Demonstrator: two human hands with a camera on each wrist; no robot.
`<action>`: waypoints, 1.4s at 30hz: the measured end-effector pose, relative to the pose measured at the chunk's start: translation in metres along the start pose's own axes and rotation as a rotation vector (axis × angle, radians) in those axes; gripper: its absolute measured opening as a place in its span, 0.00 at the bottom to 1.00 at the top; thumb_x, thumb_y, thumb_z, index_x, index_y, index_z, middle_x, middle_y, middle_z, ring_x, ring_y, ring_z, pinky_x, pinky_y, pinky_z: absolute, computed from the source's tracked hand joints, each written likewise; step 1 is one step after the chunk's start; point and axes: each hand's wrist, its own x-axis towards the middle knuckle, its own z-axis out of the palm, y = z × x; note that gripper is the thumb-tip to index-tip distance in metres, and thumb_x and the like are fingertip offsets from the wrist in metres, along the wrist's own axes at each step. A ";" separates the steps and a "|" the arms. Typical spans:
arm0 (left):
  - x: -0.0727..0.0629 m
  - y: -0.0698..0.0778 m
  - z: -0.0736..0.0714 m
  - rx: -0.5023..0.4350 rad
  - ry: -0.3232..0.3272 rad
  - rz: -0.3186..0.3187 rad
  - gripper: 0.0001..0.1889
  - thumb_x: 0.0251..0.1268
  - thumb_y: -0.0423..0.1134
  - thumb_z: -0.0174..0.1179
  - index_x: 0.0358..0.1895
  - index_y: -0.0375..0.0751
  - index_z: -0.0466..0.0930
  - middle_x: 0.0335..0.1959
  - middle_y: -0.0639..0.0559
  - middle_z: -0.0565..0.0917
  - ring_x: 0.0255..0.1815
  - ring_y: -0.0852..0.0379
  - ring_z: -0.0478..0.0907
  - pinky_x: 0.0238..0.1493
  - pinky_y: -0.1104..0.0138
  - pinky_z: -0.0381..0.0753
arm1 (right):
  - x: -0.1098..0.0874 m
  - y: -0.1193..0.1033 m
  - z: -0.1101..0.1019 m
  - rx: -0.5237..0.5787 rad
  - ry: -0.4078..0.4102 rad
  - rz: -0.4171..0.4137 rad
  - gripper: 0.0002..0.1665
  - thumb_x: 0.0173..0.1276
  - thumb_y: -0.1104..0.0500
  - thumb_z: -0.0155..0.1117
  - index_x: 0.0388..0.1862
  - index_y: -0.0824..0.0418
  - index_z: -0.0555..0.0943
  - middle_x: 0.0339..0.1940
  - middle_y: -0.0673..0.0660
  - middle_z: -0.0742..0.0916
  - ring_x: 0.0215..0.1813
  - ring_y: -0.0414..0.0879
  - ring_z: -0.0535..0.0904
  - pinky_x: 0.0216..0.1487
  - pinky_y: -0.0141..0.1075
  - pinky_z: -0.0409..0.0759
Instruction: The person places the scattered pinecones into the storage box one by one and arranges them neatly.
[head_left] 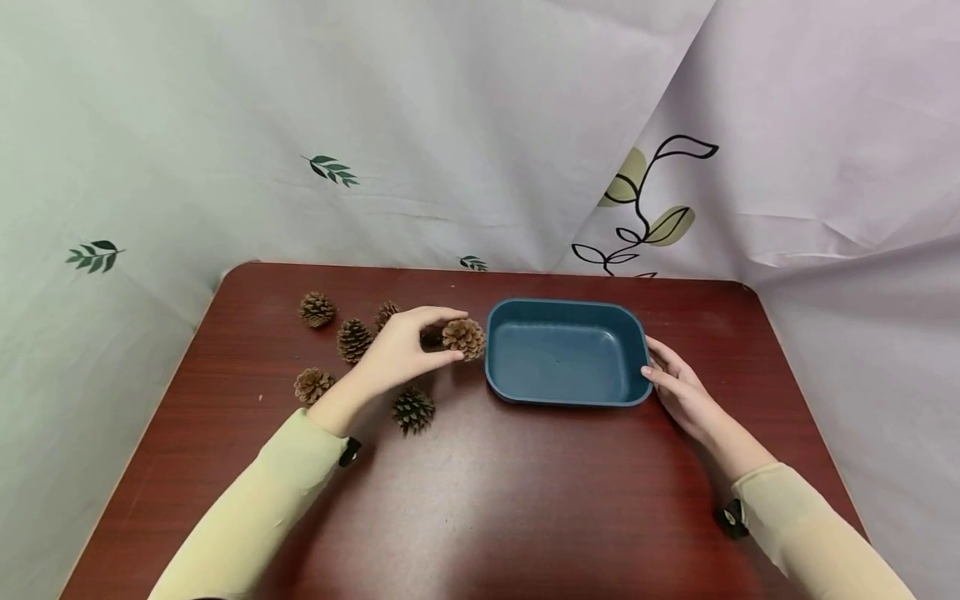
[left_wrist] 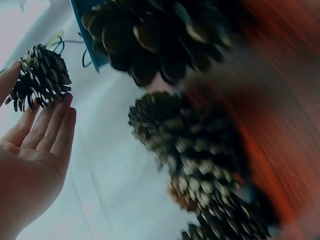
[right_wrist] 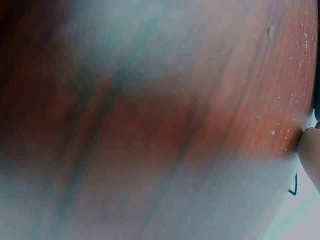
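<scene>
In the head view, my left hand (head_left: 397, 346) pinches a brown pine cone (head_left: 463, 338) between thumb and fingers, just off the left wall of an empty blue plastic bin (head_left: 557, 363). The left wrist view shows that pine cone (left_wrist: 41, 77) at the fingertips, above the open palm. At the bin's right side, my right hand (head_left: 682, 392) grips the wall, its thumb at the rim and its fingers along the outside. Only a bit of the right hand (right_wrist: 311, 155) enters the right wrist view, at the edge.
More pine cones lie on the red-brown table (head_left: 525, 492) around my left forearm: one at the back left (head_left: 317, 309), one by the wrist (head_left: 313, 385), one in front (head_left: 412, 410), others partly behind the hand. A pale curtain (head_left: 450, 150) hangs behind the table.
</scene>
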 end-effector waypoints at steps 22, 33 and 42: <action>0.057 0.014 0.051 0.173 -0.379 0.173 0.28 0.65 0.43 0.77 0.67 0.46 0.84 0.66 0.47 0.87 0.70 0.49 0.82 0.74 0.55 0.80 | 0.001 -0.001 -0.003 -0.011 -0.021 -0.020 0.31 0.84 0.71 0.44 0.82 0.59 0.62 0.73 0.40 0.78 0.72 0.28 0.74 0.68 0.18 0.73; 0.070 0.018 0.063 0.285 -0.536 0.230 0.26 0.67 0.41 0.75 0.67 0.46 0.84 0.68 0.48 0.85 0.72 0.50 0.80 0.74 0.55 0.80 | 0.000 0.001 -0.005 -0.031 -0.008 -0.003 0.30 0.85 0.71 0.44 0.81 0.57 0.62 0.73 0.39 0.78 0.72 0.28 0.74 0.68 0.18 0.74; 0.070 0.017 0.068 0.350 -0.566 0.249 0.24 0.68 0.41 0.75 0.67 0.48 0.85 0.68 0.50 0.85 0.70 0.51 0.81 0.72 0.55 0.82 | 0.000 0.002 -0.005 -0.053 -0.012 0.015 0.30 0.86 0.69 0.44 0.82 0.57 0.61 0.73 0.38 0.77 0.72 0.27 0.73 0.67 0.18 0.75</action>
